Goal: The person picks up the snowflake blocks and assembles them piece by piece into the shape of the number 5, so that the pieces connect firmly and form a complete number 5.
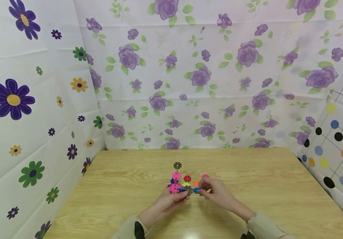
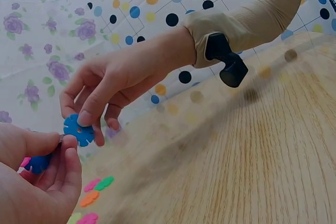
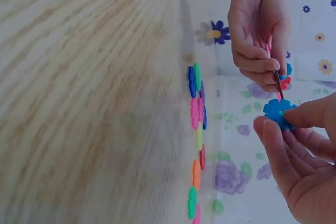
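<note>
My left hand [image 1: 171,200] pinches a brown flower-shaped plastic disc [image 1: 188,190], slotted round its rim. Other discs appear joined to it, among them a pink disc [image 1: 174,188] and, farther up, another brown disc [image 1: 177,165]. The left fingers hide part of this chain. Facing it, my right hand [image 1: 217,194] holds a blue flower-shaped disc [image 3: 274,111] between thumb and fingertips. In the right wrist view the brown disc shows edge-on, its end at the blue disc's rim. Whether the two are slotted together, I cannot tell.
Loose flower-shaped discs lie on the wooden table [image 1: 123,205] beyond the hands, including a red disc [image 1: 187,179], an orange disc [image 2: 90,199] and a green disc [image 2: 104,183]. Flower-patterned cloth [image 1: 159,126] hangs behind the table, with patterned sheets at both sides.
</note>
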`<state>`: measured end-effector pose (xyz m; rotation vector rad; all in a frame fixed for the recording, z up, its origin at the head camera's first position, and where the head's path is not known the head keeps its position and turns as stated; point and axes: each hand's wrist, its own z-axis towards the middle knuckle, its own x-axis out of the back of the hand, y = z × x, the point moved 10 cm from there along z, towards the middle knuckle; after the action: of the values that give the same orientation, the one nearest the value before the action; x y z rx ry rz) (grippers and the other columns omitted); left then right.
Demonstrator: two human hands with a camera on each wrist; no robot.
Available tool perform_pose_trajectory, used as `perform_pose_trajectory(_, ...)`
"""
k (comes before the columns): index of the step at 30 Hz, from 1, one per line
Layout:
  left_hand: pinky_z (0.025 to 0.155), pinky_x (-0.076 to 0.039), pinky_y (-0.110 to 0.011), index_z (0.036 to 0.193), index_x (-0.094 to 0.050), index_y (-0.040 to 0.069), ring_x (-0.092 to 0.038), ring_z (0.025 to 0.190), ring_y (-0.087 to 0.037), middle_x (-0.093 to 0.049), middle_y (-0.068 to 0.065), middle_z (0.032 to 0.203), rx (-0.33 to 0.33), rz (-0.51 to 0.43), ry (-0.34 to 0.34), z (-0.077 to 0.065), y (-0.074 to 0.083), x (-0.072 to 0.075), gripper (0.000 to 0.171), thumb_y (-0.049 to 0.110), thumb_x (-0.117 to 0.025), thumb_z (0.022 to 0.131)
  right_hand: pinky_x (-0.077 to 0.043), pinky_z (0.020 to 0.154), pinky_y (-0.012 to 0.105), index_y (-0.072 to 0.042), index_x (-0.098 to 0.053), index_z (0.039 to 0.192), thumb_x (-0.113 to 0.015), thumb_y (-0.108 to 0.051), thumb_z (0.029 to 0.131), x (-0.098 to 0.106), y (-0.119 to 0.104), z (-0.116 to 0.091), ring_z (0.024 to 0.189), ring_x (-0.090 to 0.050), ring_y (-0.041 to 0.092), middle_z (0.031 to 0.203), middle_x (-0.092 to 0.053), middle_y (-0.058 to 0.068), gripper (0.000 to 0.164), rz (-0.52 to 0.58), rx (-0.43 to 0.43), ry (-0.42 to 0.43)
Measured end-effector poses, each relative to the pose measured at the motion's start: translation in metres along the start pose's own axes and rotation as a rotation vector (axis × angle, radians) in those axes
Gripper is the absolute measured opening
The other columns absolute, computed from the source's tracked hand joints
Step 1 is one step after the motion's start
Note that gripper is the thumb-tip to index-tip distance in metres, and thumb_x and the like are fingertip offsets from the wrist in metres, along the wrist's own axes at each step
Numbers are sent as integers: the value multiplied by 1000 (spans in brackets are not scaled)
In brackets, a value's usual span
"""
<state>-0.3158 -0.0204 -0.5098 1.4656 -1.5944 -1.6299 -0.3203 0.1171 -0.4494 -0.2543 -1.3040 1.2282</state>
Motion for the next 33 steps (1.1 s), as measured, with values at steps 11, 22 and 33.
perform_pose_trajectory(11, 74, -56, -18, 110, -63, -4, -69, 77, -8, -72, -2, 84, 17, 11, 44, 1, -2, 0, 25, 8, -68, 89, -55, 54, 20, -10, -63, 91, -67, -6, 90, 0, -11, -3, 69, -66, 10, 80, -68, 1, 6, 3, 51, 58)
perform_pose_trajectory(22, 66, -55, -16, 94, -64, 5, -65, 67, -4, -71, 1, 76, 19, -7, 56, 3, 0, 1, 9, 4, -67, 86, -53, 51, 17, -9, -62, 87, -67, -5, 90, -3, -25, -7, 64, -62, 1, 75, -67, 0, 7, -3, 167, 115)
perform_pose_trajectory(33, 68, -53, -15, 93, -63, 8, -64, 70, -3, -71, 2, 78, 12, -51, -9, 2, 5, 0, 7, 3, -64, 89, -52, 49, 20, -13, -66, 88, -69, -4, 88, -3, -21, 0, 64, -62, 4, 80, -70, 6, 9, 30, 62, 120)
